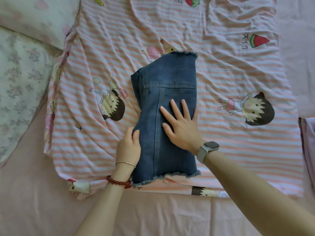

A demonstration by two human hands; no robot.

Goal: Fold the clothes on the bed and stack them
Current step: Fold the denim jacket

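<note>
We are working on a denim garment (167, 106), folded lengthwise into a narrow blue panel with frayed hems at both ends, and we are taking it as our landmark. It is lying on top of a pink-and-white striped cartoon-print cloth (230, 147), which is spread flat under it on the bed (153, 217).

Our right hand (180, 125) is lying flat on the near-right half of the denim, its fingers (175, 108) straight and spread, gripping nothing. We judge it is pressing the layers down so the fold keeps its shape. Our left hand (128, 147) is sitting at the denim's left edge, thumb over the top and the other fingers curled under the folded side, so it is pinching that edge. That hold seems meant either to tidy the side fold or to start bringing the near end over the far end.

Far left of the denim, a floral pillow (22, 79) is resting at the bed's side. Far right of it, a pale lilac cloth (309, 145) is showing at the frame's edge; we cannot tell whether it is folded.

We are judging that the denim is partly folded and nothing is stacked on it yet.
</note>
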